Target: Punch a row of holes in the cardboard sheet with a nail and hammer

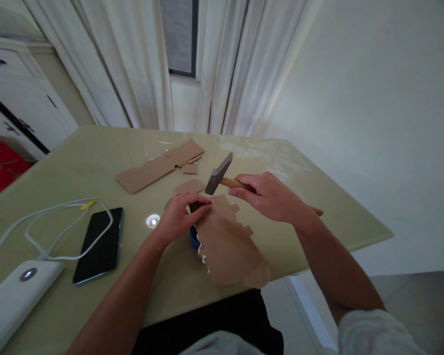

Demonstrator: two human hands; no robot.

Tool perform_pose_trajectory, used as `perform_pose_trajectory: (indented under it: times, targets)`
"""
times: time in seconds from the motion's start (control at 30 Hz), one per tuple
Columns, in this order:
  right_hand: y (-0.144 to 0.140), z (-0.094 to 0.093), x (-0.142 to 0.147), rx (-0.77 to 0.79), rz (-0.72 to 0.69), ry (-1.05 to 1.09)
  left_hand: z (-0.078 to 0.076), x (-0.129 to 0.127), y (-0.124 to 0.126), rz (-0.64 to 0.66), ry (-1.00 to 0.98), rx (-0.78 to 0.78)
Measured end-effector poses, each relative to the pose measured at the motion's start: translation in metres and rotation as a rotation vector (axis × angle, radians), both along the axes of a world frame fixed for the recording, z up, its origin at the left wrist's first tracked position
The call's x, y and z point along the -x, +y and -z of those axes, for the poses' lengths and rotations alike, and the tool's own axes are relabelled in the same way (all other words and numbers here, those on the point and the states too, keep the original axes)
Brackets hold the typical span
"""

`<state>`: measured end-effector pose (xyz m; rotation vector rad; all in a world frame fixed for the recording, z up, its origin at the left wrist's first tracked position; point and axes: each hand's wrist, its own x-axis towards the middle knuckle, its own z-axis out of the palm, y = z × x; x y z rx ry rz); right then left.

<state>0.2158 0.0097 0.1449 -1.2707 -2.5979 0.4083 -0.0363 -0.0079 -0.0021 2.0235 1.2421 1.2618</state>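
Observation:
My right hand (268, 195) is wrapped round the wooden handle of a hammer (217, 175). Its metal head hangs just above a torn-edged piece of brown cardboard (229, 241), near a small patch of dark holes. My left hand (179, 214) rests at the cardboard's far left corner, thumb and forefinger pinched together beside those holes. Whatever is between these fingertips is too small to make out. Beneath the cardboard's left edge, part of a blue object (194, 239) shows; the rest of it is covered.
Behind the hands lie a long cardboard strip (155, 167) and smaller scraps. A black phone (98, 246), a looped white cable (33, 217) and a white power strip or box (20, 301) occupy the table's left side. A small shiny white disc (153, 221) sits left of my left hand.

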Motion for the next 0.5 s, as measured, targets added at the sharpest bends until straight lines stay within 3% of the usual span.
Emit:
perform_pose_trajectory:
  times: [0.2,0.5]
  targets:
    - [0.0019,0.0087,0.0014,0.041,-0.047,-0.061,-0.0011,0.0012,0.0008,0.014,0.025,-0.013]
    - [0.0011,0.0064,0.0005,0.017,-0.016,-0.027,-0.0061,0.0001,-0.0013,0.014,0.027,0.012]
